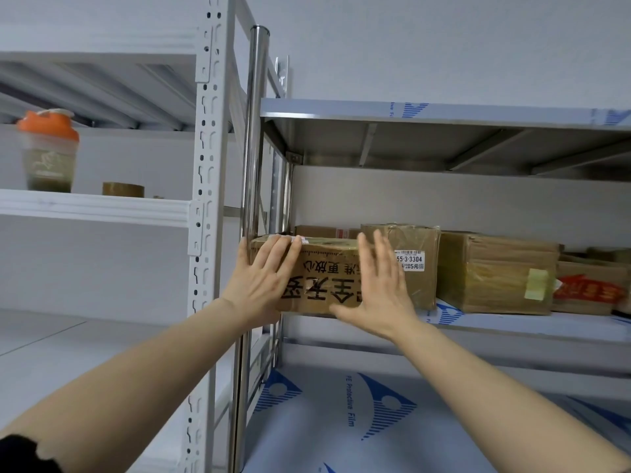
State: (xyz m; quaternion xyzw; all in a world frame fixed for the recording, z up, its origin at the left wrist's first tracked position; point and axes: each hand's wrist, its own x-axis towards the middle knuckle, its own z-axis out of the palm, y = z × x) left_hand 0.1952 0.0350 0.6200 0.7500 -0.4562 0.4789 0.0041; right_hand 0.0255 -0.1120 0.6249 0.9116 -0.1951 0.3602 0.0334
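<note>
Two hands are up on the cardboard box point(324, 278) with the big black characters, and I read both as flat, gripping nothing. The left hand point(263, 281) lies on the left end of the box's front face. Its fingers are straight, the tips reach the top edge, and the thumb runs along the left corner. The right hand point(379, 285) covers the right end of that face. Its fingers are straight and slightly spread, and the thumb points toward 8 o'clock along the bottom edge. It is a little blurred, so I cannot tell how firmly it bears on the card.

The box sits at the far left end of the steel shelf point(512, 327), close beside the chrome post point(254, 131), with its front face at the shelf's front lip. At its 3 o'clock, touching or nearly so, stands a taped box point(416, 264) carrying a white barcode label. Further along at 3 o'clock come a wider brown box point(495, 274) and then a box with red print point(587, 288). A low box point(321, 231) peeks out behind, at 12 o'clock.

Toward 9 to 10 o'clock is the white rack point(205, 199). On its shelf stand a shaker bottle point(49, 151) with an orange lid and a tape roll point(123, 189), well apart from the hands. At 6 o'clock lies the lower shelf point(341, 421), covered in blue-printed film.
</note>
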